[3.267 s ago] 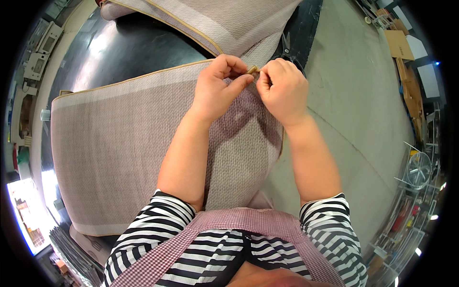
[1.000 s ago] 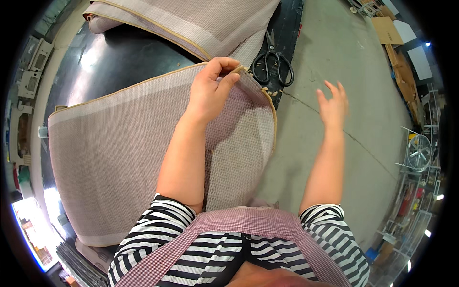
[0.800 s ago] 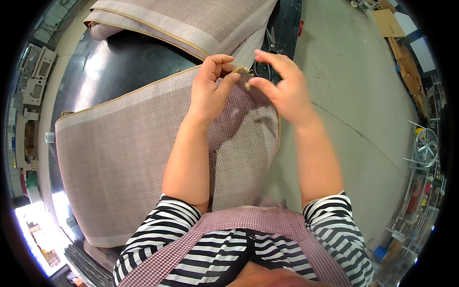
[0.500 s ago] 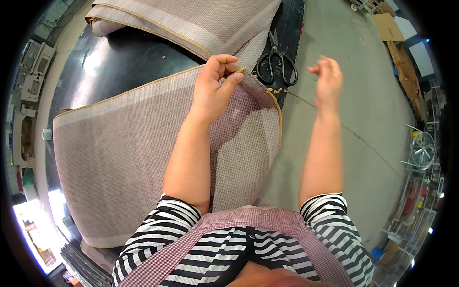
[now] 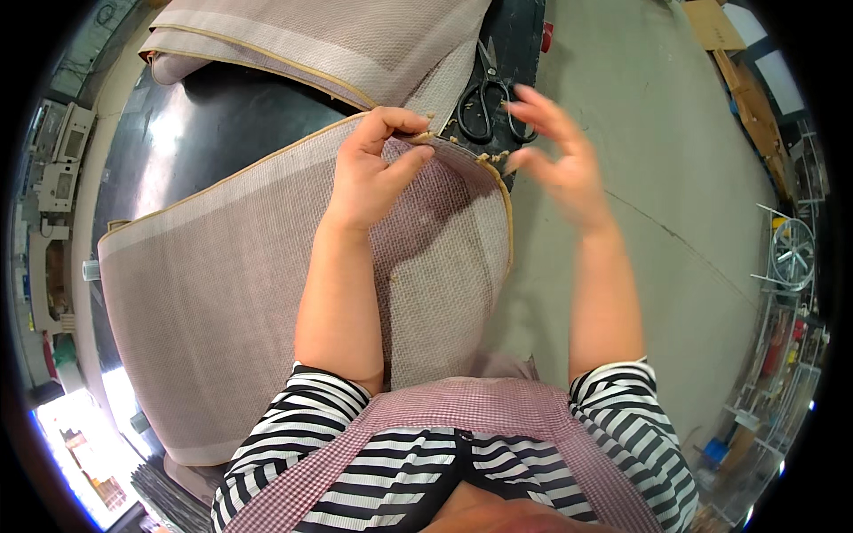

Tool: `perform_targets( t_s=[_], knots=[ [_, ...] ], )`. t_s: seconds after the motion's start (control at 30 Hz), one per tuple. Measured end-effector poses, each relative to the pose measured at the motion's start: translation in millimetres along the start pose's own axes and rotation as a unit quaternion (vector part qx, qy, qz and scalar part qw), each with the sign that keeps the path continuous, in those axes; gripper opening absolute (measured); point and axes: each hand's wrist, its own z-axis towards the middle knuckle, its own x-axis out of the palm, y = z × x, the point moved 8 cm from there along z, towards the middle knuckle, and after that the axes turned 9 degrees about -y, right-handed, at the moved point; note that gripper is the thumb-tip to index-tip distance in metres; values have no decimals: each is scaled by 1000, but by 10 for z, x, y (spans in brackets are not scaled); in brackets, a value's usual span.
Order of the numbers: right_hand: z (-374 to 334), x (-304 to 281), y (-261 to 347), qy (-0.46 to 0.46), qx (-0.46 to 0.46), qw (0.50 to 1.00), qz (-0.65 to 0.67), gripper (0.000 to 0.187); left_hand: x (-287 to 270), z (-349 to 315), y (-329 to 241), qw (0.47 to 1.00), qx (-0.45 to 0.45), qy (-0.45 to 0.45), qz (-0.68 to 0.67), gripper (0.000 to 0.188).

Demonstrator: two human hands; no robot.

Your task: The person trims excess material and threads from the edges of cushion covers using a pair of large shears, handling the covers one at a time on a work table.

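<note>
A woven grey-beige rug [image 5: 222, 293] with a thin tan edge binding lies in front of me, its near right part folded over. My left hand [image 5: 378, 169] grips the far edge near its right corner, thumb and fingers closed round it. Small tan scraps [image 5: 490, 158] lie along that edge. To the right, my right hand [image 5: 562, 164] is raised with fingers apart, slightly blurred, and nothing shows in it. Just beyond its fingertips, black-handled scissors [image 5: 480, 111] rest on the dark table [image 5: 240, 129], blades pointing away from me.
More folded rug [image 5: 346, 40] is piled on the far part of the table. A red object [image 5: 547, 36] sits at the table's right edge. Grey floor [image 5: 657, 195] runs along the right. Wire racks [image 5: 769, 382] and a wheel [image 5: 793, 253] stand at the far right.
My right hand has swung left toward the rug's corner and the scissors, its fingers spreading. My left hand still grips the rug's edge. The whole view has shifted slightly.
</note>
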Motion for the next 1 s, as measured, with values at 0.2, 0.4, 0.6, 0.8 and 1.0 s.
perform_targets(
  t_s=[0.2, 0.4, 0.6, 0.8, 1.0],
  knots=[
    [167, 434, -134, 105, 46, 992, 58, 19, -3, 42, 67, 998, -7, 40, -39, 22],
    [10, -1823, -913, -235, 269, 882, -307, 21, 30, 66, 33, 1000, -14, 15, -23, 22],
    [-74, -1009, -475, -193, -45, 950, -241, 26, -11, 41, 92, 1000, -18, -7, 2, 20],
    [-30, -317, -765, -22, 175, 963, 202, 15, -23, 37, 133, 1000, -27, -14, -4, 17],
    [-195, -160, -685, -102, 294, 884, 350, 31, -30, 29, 161, 998, -51, -29, -5, 18]
  ],
)
